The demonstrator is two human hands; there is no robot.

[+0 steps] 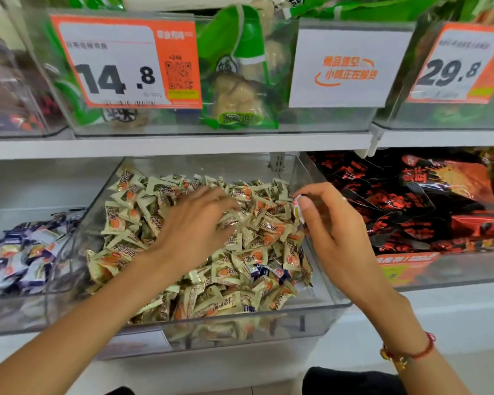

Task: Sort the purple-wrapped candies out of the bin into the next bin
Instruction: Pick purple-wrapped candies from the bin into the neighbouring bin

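L hand (194,223) lies spread on the pile, digging. R hand (322,220) pinches a small candy (298,208). Purple candies (261,271) sit low in middle bin (240,323). Next: grab them, drop in left bin (15,315).

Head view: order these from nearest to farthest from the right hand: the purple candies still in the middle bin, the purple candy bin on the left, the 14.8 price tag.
From the right hand:
1. Purple candies in the middle bin, just below-left.
2. Left purple candy bin, far left, same shelf.
3. 14.8 price tag, upper shelf, upper left.
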